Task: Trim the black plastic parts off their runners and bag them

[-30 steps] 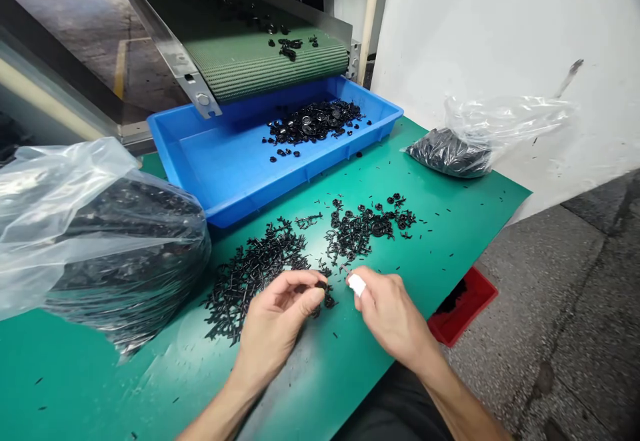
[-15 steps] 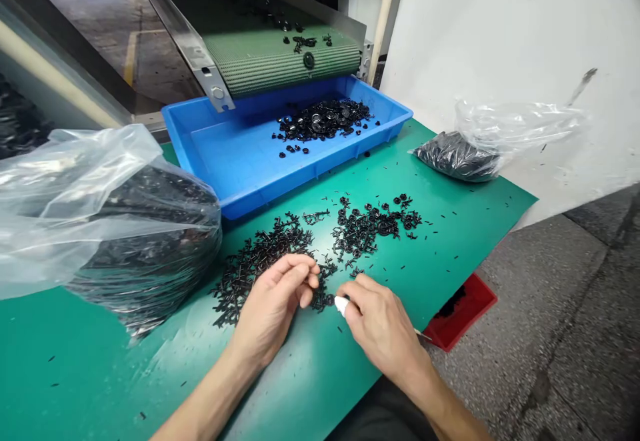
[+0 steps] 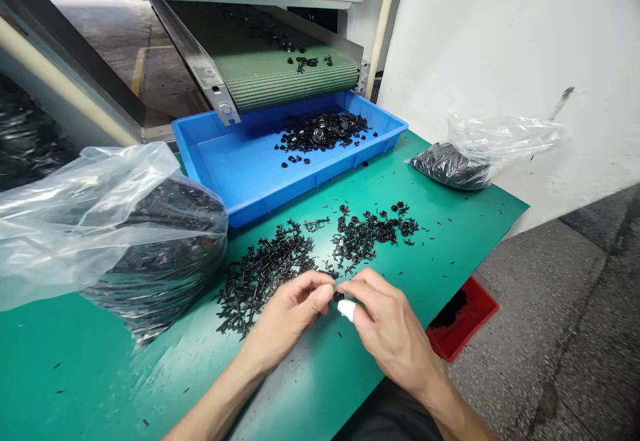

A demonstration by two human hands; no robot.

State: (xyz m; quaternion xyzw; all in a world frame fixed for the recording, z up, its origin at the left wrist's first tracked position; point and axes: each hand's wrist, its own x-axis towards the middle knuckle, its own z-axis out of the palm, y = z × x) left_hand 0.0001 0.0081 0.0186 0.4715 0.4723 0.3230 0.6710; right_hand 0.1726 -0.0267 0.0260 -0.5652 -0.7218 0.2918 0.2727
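Note:
Over the green tabletop (image 3: 300, 387), my left hand (image 3: 290, 309) is closed, thumb and forefinger pinched; whatever is between them is hidden. My right hand (image 3: 393, 324) meets its fingertips and is closed too, with a white cover (image 3: 347, 309) on the thumb tip. A small round black plastic part (image 3: 339, 296) shows at the right fingertips. Just beyond my left hand spreads a heap of black branched plastic pieces (image 3: 270, 261). Farther right lies a second pile of black pieces (image 3: 357, 234), some of them round.
A blue tray (image 3: 240, 211) holding black parts stands below a green conveyor belt (image 3: 295, 84). Clear bags of black pieces rest at left (image 3: 165, 247) and right (image 3: 455, 164). Below the table's right edge is a red bin (image 3: 480, 314). Small black bits dot the tabletop.
My hands have come together until their fingertips meet, around the small black part. The view has tilted up slightly. The round piece at the belt's end is gone from there.

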